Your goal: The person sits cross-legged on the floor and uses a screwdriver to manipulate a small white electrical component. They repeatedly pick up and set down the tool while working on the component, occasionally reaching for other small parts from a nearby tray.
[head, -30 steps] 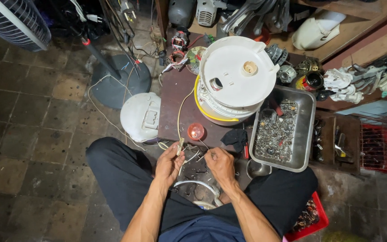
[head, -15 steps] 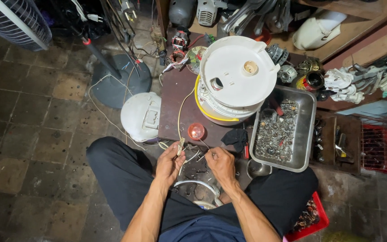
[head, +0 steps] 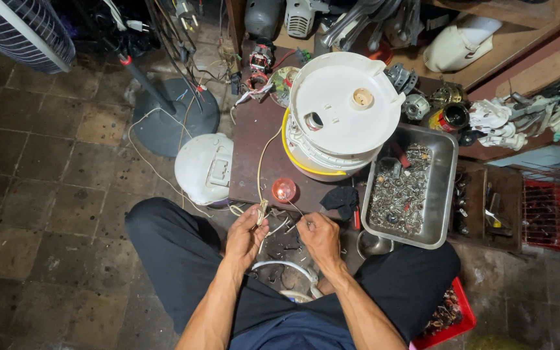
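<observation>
While I look straight down from the head camera, biggest item is the dark brown bench (head: 254,139), low, right ahead of my knees on the tiled floor (head: 40,194). On it sits a white round appliance housing (head: 345,107), upside down, yellow band around its lower edge. Right of it, touching the bench edge, a steel tray (head: 445,162) full of screws and small metal parts. Left of the bench, on the floor, a white domed lid (head: 205,168), and beyond that a grey round fan base (head: 176,120) with its pole leaning up-left. Fan grille (head: 24,32) in the top-left corner. Red crate (head: 455,311) by my right thigh, contents too dark to tell. Small black cloth (head: 339,198) at the bench's near edge, just left of the tray. Small red round cap (head: 284,190) just in front of the housing. Left hand (head: 244,233) is closed, pinching the end of a pale cord (head: 259,175) that runs up across the bench to the housing. Right hand (head: 319,234) is closed too, fingers curled on a thin wire (head: 298,210), just beside the left hand. Both hands are over my lap at the bench's near edge, below the red cap. White curved ring (head: 286,267) lies under them.
</observation>
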